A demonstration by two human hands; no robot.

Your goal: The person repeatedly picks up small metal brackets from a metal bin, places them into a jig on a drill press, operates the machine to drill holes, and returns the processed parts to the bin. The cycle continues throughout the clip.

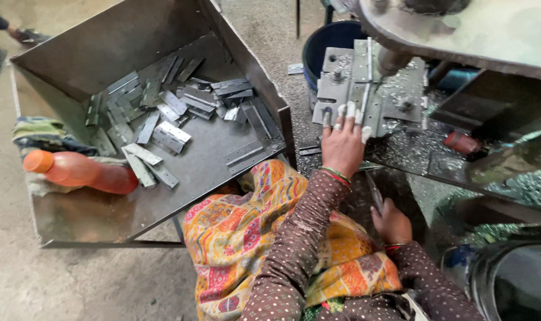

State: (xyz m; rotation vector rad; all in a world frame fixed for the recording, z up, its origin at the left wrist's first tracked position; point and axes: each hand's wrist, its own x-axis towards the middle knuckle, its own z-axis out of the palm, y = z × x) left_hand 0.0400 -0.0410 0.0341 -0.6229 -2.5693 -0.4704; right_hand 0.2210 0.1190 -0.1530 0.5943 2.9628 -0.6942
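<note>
Our left hand [342,142] lay flat, fingers spread w/ taped tips, pressing a metal hinge [357,95] onto the drill jig plate [401,95] under the drill spindle [392,59]. Right hand [391,223] sat low by our lap, closed round a thin metal lever [374,193]. More hinges [163,119] lay in the steel tray [104,220] to our left, beside an orange bottle [80,171]

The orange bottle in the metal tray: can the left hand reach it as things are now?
Probably yes. The left hand rests on the hinge plate under the drill, holding nothing. The orange bottle lies uncovered in the tray on the person's left, with nothing between but the tray's low front edge.
</note>
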